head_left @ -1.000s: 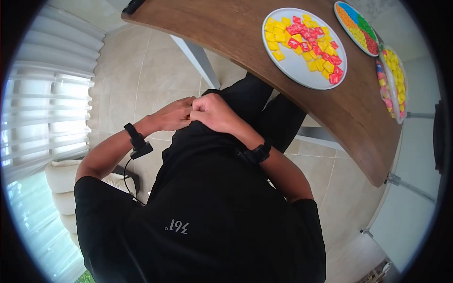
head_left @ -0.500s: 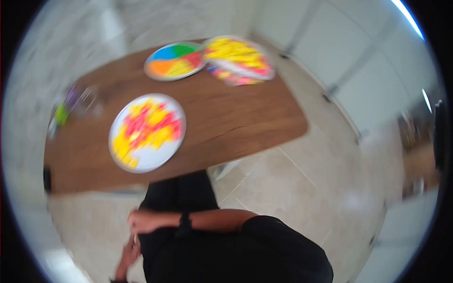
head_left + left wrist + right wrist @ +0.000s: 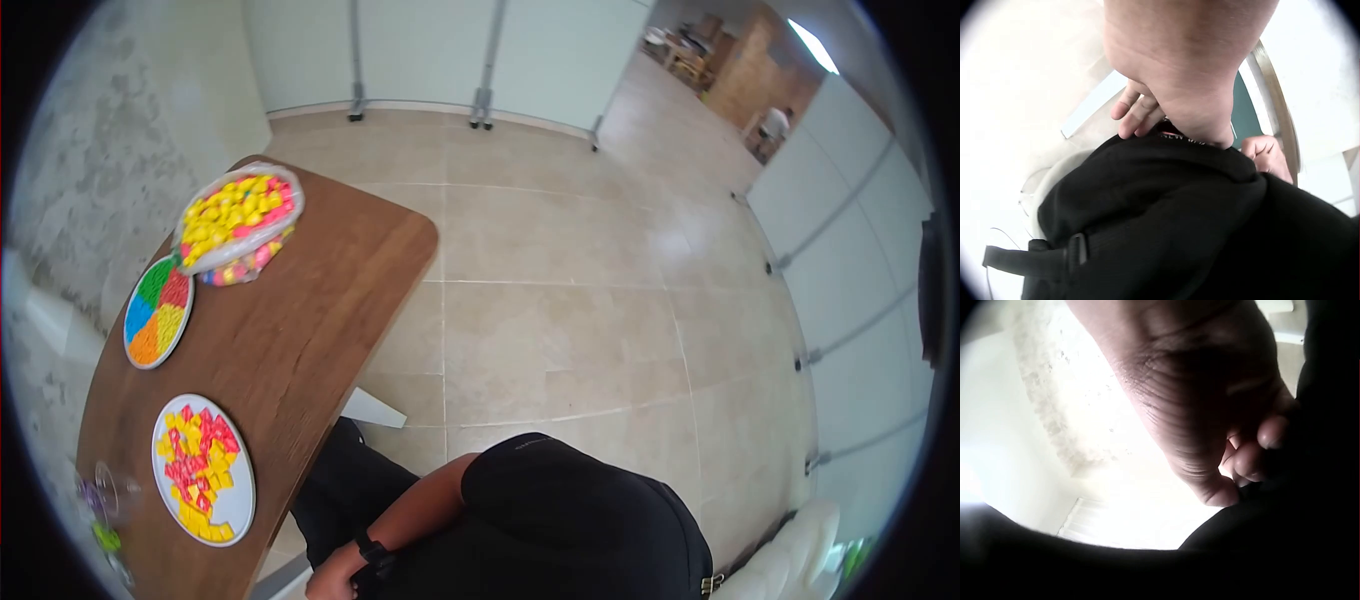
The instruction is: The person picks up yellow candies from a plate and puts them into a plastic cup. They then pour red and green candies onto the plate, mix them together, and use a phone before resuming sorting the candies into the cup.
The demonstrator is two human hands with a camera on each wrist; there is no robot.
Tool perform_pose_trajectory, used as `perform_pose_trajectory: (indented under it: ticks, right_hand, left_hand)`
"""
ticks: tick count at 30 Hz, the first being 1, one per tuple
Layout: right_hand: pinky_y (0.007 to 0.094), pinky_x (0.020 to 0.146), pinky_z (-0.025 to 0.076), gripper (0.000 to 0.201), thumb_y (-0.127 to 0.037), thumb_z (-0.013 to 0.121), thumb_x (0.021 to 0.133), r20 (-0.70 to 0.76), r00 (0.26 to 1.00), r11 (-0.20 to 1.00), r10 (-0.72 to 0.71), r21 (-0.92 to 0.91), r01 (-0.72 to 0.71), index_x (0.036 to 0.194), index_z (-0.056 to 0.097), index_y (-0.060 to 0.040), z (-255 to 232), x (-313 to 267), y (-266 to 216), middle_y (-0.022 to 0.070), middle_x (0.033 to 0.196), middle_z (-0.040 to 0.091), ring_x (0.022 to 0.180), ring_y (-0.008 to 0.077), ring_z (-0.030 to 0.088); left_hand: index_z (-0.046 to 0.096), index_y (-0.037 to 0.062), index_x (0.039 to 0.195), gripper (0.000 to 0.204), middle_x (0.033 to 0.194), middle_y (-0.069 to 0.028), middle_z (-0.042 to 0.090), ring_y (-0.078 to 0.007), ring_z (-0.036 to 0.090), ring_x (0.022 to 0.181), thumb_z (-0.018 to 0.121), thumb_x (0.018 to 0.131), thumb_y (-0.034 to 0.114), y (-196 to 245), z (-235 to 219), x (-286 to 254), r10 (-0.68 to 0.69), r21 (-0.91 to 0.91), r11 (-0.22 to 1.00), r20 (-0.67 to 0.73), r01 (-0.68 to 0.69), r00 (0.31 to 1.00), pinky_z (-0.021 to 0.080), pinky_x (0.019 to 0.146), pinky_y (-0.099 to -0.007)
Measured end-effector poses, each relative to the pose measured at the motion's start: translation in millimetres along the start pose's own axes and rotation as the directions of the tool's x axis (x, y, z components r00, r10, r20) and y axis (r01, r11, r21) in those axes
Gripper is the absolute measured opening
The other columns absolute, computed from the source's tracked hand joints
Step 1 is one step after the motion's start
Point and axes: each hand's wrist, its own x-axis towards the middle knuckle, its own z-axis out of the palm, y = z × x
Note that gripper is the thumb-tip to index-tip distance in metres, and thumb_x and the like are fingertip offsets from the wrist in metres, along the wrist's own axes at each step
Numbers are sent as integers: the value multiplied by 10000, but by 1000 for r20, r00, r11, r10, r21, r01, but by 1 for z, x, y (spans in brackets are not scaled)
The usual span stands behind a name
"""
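In the left wrist view, my left hand (image 3: 1179, 87) is at the waist, its thumb and fingers at the upper edge of black clothing (image 3: 1154, 194). Pale lettering (image 3: 1185, 138) shows on a band below the palm, partly covered. My right hand (image 3: 1266, 157) is a little to the side on the same cloth, fingers curled. From the right wrist view, the right hand (image 3: 1210, 419) pinches dark cloth between thumb and fingers. The head view shows only part of the right hand (image 3: 335, 575) at the bottom edge; the left is out of that view.
On the brown table (image 3: 300, 320), a white plate (image 3: 238, 515) holds red and yellow wrapped pieces. Beyond it lie a plate of sorted colors (image 3: 133, 352) and a clear bag (image 3: 240, 220) of yellow and pink pieces. Wheeled white partitions (image 3: 430, 60) stand around the tiled floor (image 3: 560, 330).
The head view has swung right, so the table now lies at left and the left hand has left that view. Both hands stay at the waist.
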Motion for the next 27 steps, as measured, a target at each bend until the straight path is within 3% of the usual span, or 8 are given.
perform_pose_trajectory:
  ticks: [2, 4, 9, 11, 15, 17, 20, 27]
  right_hand:
    - [411, 579, 414, 291, -204, 751, 882, 12, 999, 999, 46, 24, -47, 750, 688, 48, -8, -13, 0, 111, 624, 593, 563, 224, 496]
    - [390, 609, 396, 266, -167, 739, 863, -25, 979, 740, -201, 651, 168, 692, 652, 18, -10, -27, -1, 90, 635, 540, 580, 201, 447]
    - [392, 645, 388, 246, -113, 692, 874, -12, 940, 434, -342, 885, 169, 661, 597, -35, -19, -25, -7, 60, 667, 500, 621, 175, 396]
    - [421, 654, 377, 264, -108, 672, 892, 51, 971, 933, 233, 269, -238, 662, 549, -58, -34, -14, -32, 56, 668, 469, 626, 187, 365]
    - [452, 659, 362, 303, -128, 615, 949, -96, 965, 939, 245, 272, -211, 676, 493, -80, -39, 9, 5, 56, 674, 430, 642, 208, 324]
    - [479, 678, 349, 308, -116, 562, 974, -219, 966, 985, 140, -70, -159, 686, 455, -92, -34, 45, 49, 77, 684, 409, 656, 233, 305]
    - [497, 688, 353, 303, -100, 564, 958, -230, 966, 978, 116, -146, -152, 680, 442, -90, -20, 68, 88, 80, 686, 397, 660, 248, 301]
    - [539, 752, 342, 203, -130, 577, 938, 48, 995, 996, 85, 6, -86, 741, 549, -90, 31, 127, 210, 116, 767, 466, 723, 263, 337]
  left_hand:
    - [636, -6, 1136, 292, 856, -61, 579, -191, 554, 791, 472, 1100, 233, 13, 3, 33, 47, 54, 997, 47, -50, 998, 476, 694, -338]
    - [641, -4, 1135, 286, 847, -69, 584, -201, 562, 784, 477, 1092, 226, 24, 5, 56, 84, 104, 990, 89, -93, 993, 479, 690, -346]
    - [652, 1, 1134, 272, 825, -89, 595, -225, 582, 765, 489, 1073, 210, 38, 8, 93, 141, 169, 971, 151, -166, 978, 486, 679, -365]
    - [656, 2, 1133, 267, 817, -97, 600, -235, 590, 757, 494, 1065, 203, 38, 8, 101, 150, 177, 968, 163, -178, 975, 489, 675, -373]
    - [665, 6, 1132, 257, 799, -113, 609, -255, 606, 742, 504, 1050, 190, 30, 4, 109, 155, 201, 961, 173, -189, 973, 495, 666, -389]
    - [669, 8, 1132, 254, 790, -122, 614, -264, 613, 735, 509, 1042, 184, 25, 0, 111, 154, 206, 960, 176, -190, 972, 497, 662, -397]
    - [675, 11, 1131, 248, 777, -134, 621, -279, 625, 723, 517, 1031, 174, 18, -5, 114, 150, 226, 956, 177, -189, 973, 502, 656, -408]
    - [691, 18, 1129, 241, 746, -162, 637, -313, 653, 697, 534, 1004, 151, 0, -11, 112, 155, 257, 948, 149, -189, 977, 512, 641, -436]
